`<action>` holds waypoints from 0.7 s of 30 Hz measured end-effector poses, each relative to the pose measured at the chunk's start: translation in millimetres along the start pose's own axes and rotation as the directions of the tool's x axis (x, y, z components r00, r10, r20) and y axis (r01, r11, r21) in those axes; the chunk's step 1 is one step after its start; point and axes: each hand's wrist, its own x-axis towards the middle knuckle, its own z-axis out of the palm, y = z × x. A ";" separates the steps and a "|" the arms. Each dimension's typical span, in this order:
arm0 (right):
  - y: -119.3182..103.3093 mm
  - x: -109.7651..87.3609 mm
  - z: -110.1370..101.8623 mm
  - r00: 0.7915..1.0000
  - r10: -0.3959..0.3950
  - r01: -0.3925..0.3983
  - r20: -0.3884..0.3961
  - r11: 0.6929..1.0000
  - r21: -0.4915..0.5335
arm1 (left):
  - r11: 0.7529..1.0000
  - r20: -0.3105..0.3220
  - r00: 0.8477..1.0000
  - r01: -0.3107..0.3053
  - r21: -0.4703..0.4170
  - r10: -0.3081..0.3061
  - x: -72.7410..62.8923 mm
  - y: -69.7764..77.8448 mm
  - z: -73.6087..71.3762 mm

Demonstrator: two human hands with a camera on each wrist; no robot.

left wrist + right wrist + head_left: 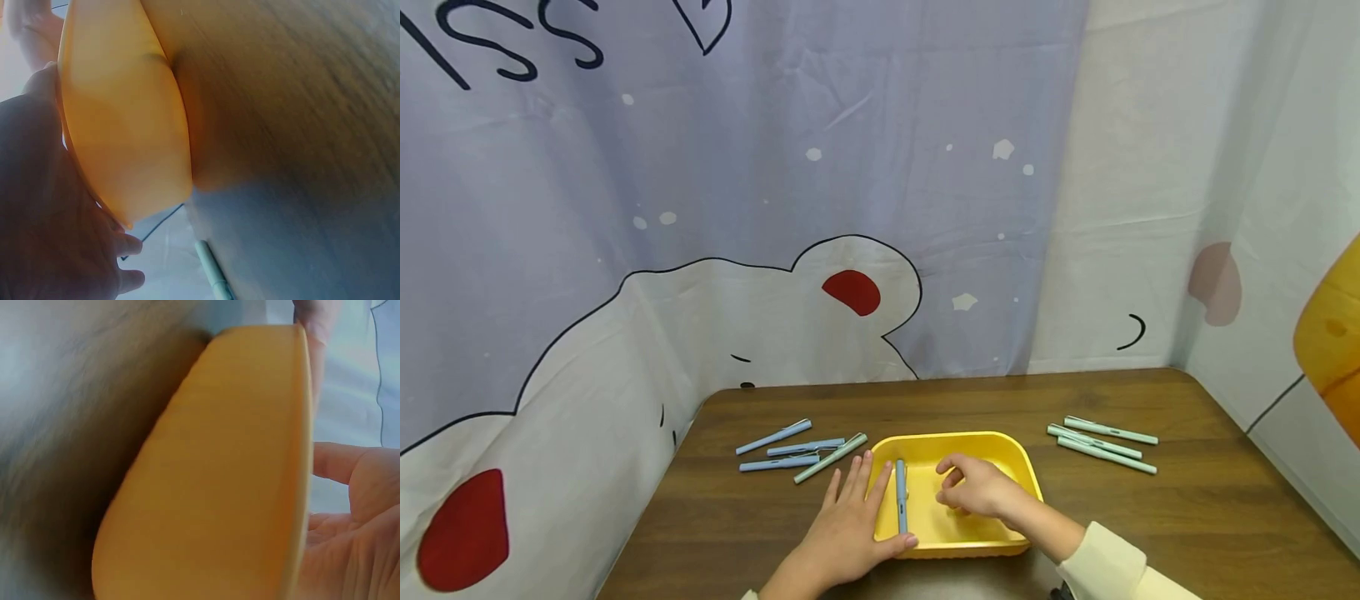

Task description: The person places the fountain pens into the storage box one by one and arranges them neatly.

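At the near middle of the brown wooden table (700, 533), a yellow tray (929, 517) stands upright with its rounded rim facing up. One blue pen (901, 500) lies inside the tray, close to the left wall, aligned from near to far with its clip on the right side. The left hand (850, 533) is spread wide and rests on the left rim; its fingers are straight and point to the far side. Its thumb extends right across the near left corner, just beside the near end of the pen; whether the two touch cannot be told. The right hand (976, 487) is positioned over the right half of the tray with its fingers loosely bent, the thumb and forefinger apart, and no object between them. A cream sleeve (1101, 562) covers the right forearm. To the left of the tray, three blue pens lie on the table: a far one (773, 437), set at a slant, a middle one (806, 447) and a near one (779, 462). A green pen (831, 459) lies diagonally between these and the tray, near the left fingertips. To the right of the tray, three pale green pens (1107, 456) lie close together, roughly parallel. A printed cloth (737, 167) hangs behind the far table edge.
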 end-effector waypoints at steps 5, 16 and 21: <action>3.7 -9.8 -17.1 0.998 -0.044 0.039 -0.052 0.996 -0.085 | 1.000 0.003 1.000 0.004 -0.002 -0.004 -0.2 0.0 -1.2; 13.2 -38.2 -56.8 0.980 -0.201 0.194 -0.009 0.958 -0.210 | 1.000 0.000 1.000 -0.004 -0.007 0.004 -1.0 0.0 -1.6; 20.6 -47.5 -70.4 0.952 -0.303 0.279 -0.034 0.910 -0.307 | 1.000 -0.004 1.000 -0.010 -0.012 0.010 -1.1 0.0 -1.6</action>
